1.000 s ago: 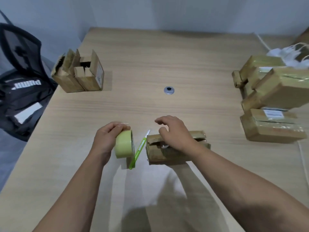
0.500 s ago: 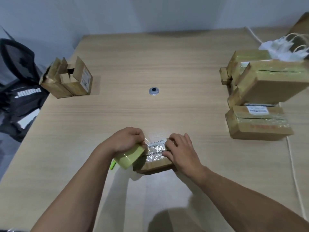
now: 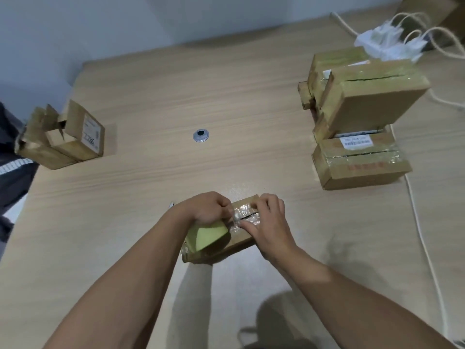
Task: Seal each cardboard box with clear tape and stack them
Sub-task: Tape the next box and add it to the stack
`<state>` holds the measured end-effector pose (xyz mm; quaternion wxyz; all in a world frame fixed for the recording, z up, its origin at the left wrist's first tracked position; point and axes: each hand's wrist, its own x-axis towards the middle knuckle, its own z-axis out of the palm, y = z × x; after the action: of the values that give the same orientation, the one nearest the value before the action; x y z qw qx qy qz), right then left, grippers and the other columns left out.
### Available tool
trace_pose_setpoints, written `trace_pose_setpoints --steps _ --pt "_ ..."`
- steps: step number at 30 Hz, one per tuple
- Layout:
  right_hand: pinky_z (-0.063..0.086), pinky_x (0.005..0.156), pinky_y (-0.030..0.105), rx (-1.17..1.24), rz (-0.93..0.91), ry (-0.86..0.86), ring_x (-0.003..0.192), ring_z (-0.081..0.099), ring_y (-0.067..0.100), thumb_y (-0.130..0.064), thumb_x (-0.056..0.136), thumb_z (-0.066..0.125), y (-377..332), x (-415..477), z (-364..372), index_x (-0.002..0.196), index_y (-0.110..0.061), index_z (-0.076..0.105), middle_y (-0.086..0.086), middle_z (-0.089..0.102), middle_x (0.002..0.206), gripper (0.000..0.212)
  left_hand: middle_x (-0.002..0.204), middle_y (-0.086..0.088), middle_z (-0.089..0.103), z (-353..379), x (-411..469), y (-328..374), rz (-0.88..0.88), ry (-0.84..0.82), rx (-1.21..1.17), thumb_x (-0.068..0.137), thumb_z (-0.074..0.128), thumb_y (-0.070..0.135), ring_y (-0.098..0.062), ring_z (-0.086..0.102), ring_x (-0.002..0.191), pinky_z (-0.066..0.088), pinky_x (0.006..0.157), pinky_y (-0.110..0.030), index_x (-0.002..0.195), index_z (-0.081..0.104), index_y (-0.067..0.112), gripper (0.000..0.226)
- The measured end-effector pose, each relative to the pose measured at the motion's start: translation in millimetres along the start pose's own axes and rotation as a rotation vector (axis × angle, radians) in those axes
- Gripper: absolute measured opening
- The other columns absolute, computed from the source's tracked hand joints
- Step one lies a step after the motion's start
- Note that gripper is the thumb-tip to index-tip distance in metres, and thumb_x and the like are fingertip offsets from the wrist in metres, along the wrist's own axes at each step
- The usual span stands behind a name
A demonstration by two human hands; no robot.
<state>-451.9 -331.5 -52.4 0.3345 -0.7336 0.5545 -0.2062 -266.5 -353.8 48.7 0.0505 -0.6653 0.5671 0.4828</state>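
Observation:
A small cardboard box (image 3: 239, 244) lies on the wooden table (image 3: 226, 96) near the front middle. My left hand (image 3: 207, 209) grips a yellowish tape roll (image 3: 205, 236) over the box's left part. A strip of clear tape (image 3: 245, 214) runs across the box top from the roll. My right hand (image 3: 268, 221) pinches the tape's end and holds it down on the box's right half. At the right stands a stack of taped boxes (image 3: 362, 137). Open, untaped boxes (image 3: 63, 139) sit at the far left.
A round metal grommet (image 3: 200, 135) is set in the table's middle. White paper bags with cord handles (image 3: 392, 44) lie at the back right, and a white cable (image 3: 422, 243) runs down the right side. A dark bag (image 3: 10, 172) hangs off the left edge.
My left hand brought the tape roll from beside the box onto it. My right hand went from resting on the box to pinching the tape. The green knife is now hidden.

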Motion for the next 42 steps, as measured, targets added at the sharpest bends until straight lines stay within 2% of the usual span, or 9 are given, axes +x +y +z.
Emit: trace_pose_setpoints --steps 5,10,13,18,20,25,31,39,42 --pt "0.049 0.099 0.033 0.301 0.116 0.028 0.117 0.053 0.003 -0.029 0.093 0.068 2 0 -21 0.133 -0.029 0.058 -0.017 0.051 0.129 0.042 0.084 -0.006 0.074 -3 19 22 0.064 -0.025 0.008 0.084 0.06 0.024 -0.016 0.062 0.077 0.049 0.078 -0.032 0.079 0.075 0.012 0.02" --pt "0.027 0.109 0.008 0.316 0.1 -0.146 0.138 0.029 -0.013 -0.029 0.094 0.068 20 -20 -30 0.156 -0.038 0.029 -0.029 0.03 0.154 0.074 0.082 0.003 0.073 0 33 32 0.044 0.011 -0.021 0.096 0.059 0.014 -0.009 0.062 0.077 0.047 0.072 -0.024 0.087 0.075 0.009 0.019" --pt "0.031 0.114 0.019 0.328 0.151 -0.151 0.141 0.03 -0.007 -0.036 0.095 0.067 21 -20 -25 0.156 -0.044 0.024 -0.026 0.029 0.158 0.076 0.07 0.012 0.072 2 35 32 0.048 0.017 -0.073 0.096 0.059 0.013 -0.006 0.062 0.07 0.047 0.072 -0.023 0.085 0.074 0.01 0.019" --pt "0.049 0.102 0.042 0.393 0.29 -0.039 0.124 0.054 0.009 -0.056 0.078 0.072 19 -22 -9 0.14 -0.05 0.035 -0.018 0.053 0.139 0.073 0.077 -0.001 0.073 -3 39 40 0.022 0.032 -0.07 0.094 0.061 0.014 -0.015 0.06 0.071 0.048 0.073 -0.028 0.077 0.075 0.015 0.022" --pt "0.051 0.098 0.043 0.427 0.334 -0.023 0.117 0.057 0.009 -0.056 0.07 0.078 21 -20 -8 0.128 -0.047 0.042 -0.018 0.055 0.129 0.069 0.076 -0.001 0.072 -4 42 46 0.007 0.003 -0.075 0.093 0.062 0.014 -0.018 0.06 0.072 0.049 0.074 -0.032 0.078 0.076 0.013 0.021" --pt "0.055 0.09 0.046 0.488 0.367 -0.043 0.105 0.061 0.008 -0.059 0.062 0.073 28 -16 -12 0.12 -0.048 0.051 -0.021 0.059 0.113 0.063 0.109 -0.009 0.072 4 51 74 0.006 -0.1 0.234 0.094 0.06 0.021 -0.022 0.063 0.094 0.051 0.086 -0.035 0.101 0.077 0.012 0.02" --pt "0.055 0.094 0.042 0.586 0.433 -0.046 0.104 0.063 0.005 -0.051 0.07 0.075 29 -20 -12 0.107 -0.068 0.051 -0.025 0.063 0.108 0.047 0.126 -0.009 0.064 12 62 97 -0.085 -0.184 0.427 0.1 0.058 0.023 -0.023 0.058 0.106 0.043 0.078 -0.027 0.122 0.07 0.009 0.03" --pt "0.052 0.102 0.047 0.775 0.509 -0.196 0.108 0.065 0.011 -0.063 0.077 0.063 42 -15 -29 0.117 -0.048 0.065 -0.014 0.07 0.109 0.043 0.104 -0.007 0.059 18 87 97 -0.181 -0.283 0.703 0.098 0.056 0.034 -0.022 0.055 0.094 0.045 0.09 -0.031 0.103 0.069 0.01 0.028" --pt "0.054 0.097 0.05 0.724 0.516 -0.193 0.102 0.067 0.014 -0.07 0.076 0.057 38 -3 -31 0.108 -0.045 0.065 -0.013 0.07 0.102 0.041 0.105 -0.008 0.058 20 89 95 -0.156 -0.272 0.694 0.102 0.05 0.031 -0.023 0.054 0.094 0.044 0.087 -0.03 0.114 0.067 0.006 0.034"
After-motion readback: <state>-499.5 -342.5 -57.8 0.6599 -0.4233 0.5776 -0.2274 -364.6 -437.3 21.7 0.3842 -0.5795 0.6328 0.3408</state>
